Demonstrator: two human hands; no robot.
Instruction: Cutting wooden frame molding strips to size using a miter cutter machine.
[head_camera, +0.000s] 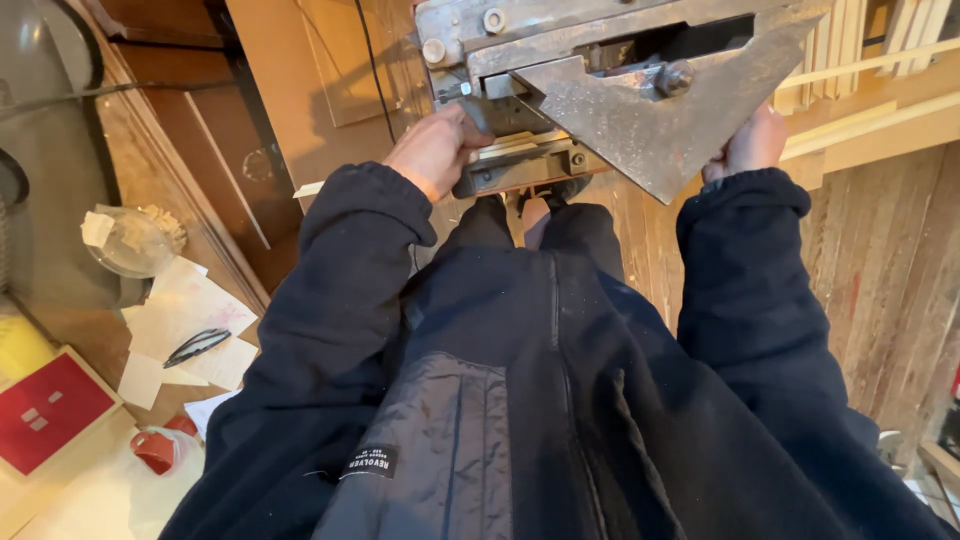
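Observation:
A grey, worn metal machine (640, 110) with a triangular plate and a bolt sits in front of me at the top of the head view. My left hand (435, 150) is closed around a dark handle or part at the machine's lower left side. My right hand (750, 145) rests at the right edge of the triangular plate; its fingers are hidden behind the metal. Both arms wear dark sleeves, and my dark jacket fills the lower middle of the view.
A wooden bench (60, 330) on the left carries loose papers (190, 315), a dark pen-like object (197, 346), a clear round lid (130, 240), a red box (45, 410) and a roll of red tape (155, 450). Wooden strips (870, 80) lie at the upper right above a plank floor (890, 270).

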